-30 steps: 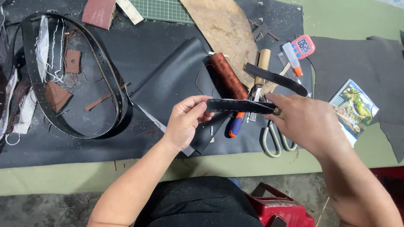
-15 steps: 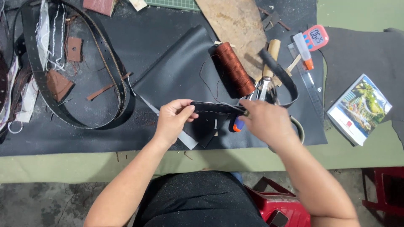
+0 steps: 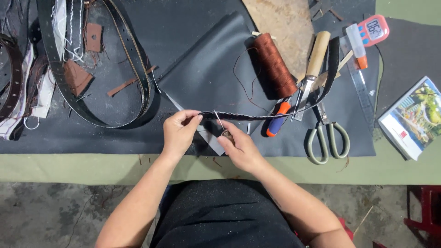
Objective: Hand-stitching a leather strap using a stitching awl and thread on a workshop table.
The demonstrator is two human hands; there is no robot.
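My left hand (image 3: 180, 133) pinches the near end of a narrow black leather strap (image 3: 257, 116) that runs right, then curves up past the tools. My right hand (image 3: 239, 146) sits just below the strap and holds a thin metal needle (image 3: 218, 120) whose tip points up at the strap's edge. A brown thread trails from the strap area toward a spool of brown thread (image 3: 274, 64) lying on a folded black leather sheet (image 3: 206, 69).
Right of my hands lie an orange-and-blue handled tool (image 3: 278, 119), a wooden-handled knife (image 3: 312, 69), green-handled scissers (image 3: 327, 138), a metal ruler (image 3: 362, 92), a small red digital device (image 3: 374, 30) and a booklet (image 3: 413, 117). A coiled black belt (image 3: 133, 69) and leather scraps lie left.
My right hand has let go of the strap's middle and moved left and down; it now holds a needle under the strap. The strap lies stretched out longer to the right.
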